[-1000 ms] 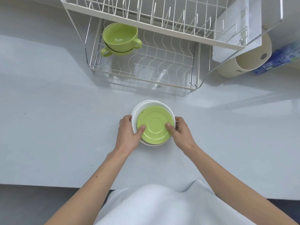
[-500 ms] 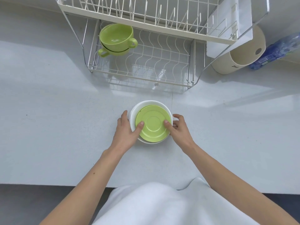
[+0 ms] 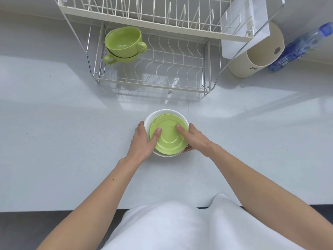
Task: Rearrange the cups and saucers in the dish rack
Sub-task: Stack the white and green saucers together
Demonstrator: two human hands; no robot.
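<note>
Barely anything's shifted since a moment ago, though the right hand [image 3: 195, 139] has slid further over the green saucers [image 3: 168, 137], its index finger now lying across the top one. Left hand [image 3: 145, 141] grips the stack's left edge, thumb pressed on the green. So both hands are clamped on the saucer stack, greens sitting on white saucers [image 3: 163, 113], all on the counter [image 3: 54, 132] just in front of the dish rack [image 3: 153, 73]. Two green cups [image 3: 124, 45] sit nested in the rack's lower left corner.
</note>
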